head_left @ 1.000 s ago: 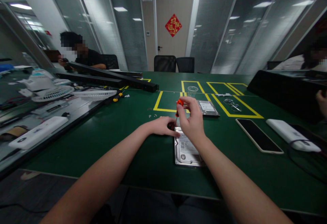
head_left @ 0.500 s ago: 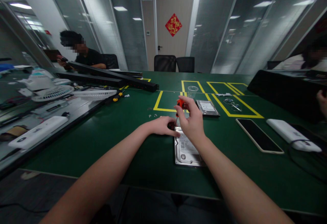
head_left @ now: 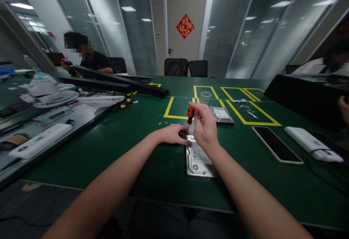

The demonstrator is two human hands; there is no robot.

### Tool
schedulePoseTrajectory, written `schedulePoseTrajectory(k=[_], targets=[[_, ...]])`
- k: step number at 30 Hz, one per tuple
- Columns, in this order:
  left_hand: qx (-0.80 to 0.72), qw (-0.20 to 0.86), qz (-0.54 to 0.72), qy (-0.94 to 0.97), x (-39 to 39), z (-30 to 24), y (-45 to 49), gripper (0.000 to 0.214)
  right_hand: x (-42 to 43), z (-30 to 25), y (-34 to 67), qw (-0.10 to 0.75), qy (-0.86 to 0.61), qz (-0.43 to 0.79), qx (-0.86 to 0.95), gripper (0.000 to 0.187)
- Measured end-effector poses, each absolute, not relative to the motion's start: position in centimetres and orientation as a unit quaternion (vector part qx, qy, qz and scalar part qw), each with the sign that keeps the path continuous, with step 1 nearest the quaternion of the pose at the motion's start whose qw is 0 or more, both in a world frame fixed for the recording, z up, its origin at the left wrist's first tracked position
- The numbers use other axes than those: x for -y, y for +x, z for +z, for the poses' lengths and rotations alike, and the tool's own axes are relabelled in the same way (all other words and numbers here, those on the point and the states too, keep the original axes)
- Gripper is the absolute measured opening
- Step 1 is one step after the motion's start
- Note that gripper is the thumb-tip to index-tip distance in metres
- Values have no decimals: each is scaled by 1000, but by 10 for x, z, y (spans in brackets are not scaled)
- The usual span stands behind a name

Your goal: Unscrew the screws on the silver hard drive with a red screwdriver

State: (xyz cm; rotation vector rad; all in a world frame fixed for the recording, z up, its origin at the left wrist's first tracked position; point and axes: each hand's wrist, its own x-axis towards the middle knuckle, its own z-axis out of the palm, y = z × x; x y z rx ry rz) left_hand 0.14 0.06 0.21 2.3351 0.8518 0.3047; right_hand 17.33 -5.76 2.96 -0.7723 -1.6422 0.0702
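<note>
A silver hard drive [head_left: 198,159] lies on the green table [head_left: 136,148] right in front of me. My right hand [head_left: 205,126] pinches the orange and black handle of a small screwdriver [head_left: 190,114], held upright with its tip at the drive's far left corner. My left hand [head_left: 171,134] rests on the table at that same corner, fingers curled against the drive and the screwdriver's tip. Several tiny screws [head_left: 163,123] lie on the table just left of my hands.
A second hard drive [head_left: 221,114] and a clear round dish [head_left: 205,94] lie in yellow-taped boxes beyond. A phone [head_left: 276,144] and a white power bank [head_left: 311,144] lie at right. Long black bars [head_left: 120,82], fan parts [head_left: 58,99] and a seated person [head_left: 87,55] are at left.
My right hand has turned the screwdriver handle between its fingers and shifted it slightly left. My left hand and the drive have stayed put.
</note>
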Motion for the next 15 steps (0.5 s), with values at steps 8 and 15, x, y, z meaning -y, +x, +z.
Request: schedulePoseTrajectory(k=[8,15], targets=[[-326,305,115,888,-2,1,2,59,56,30,172,618,-342,12,708,33],[-316,304,114,891,-2,0,1,60,58,30,171,619,-349,16,703,26]])
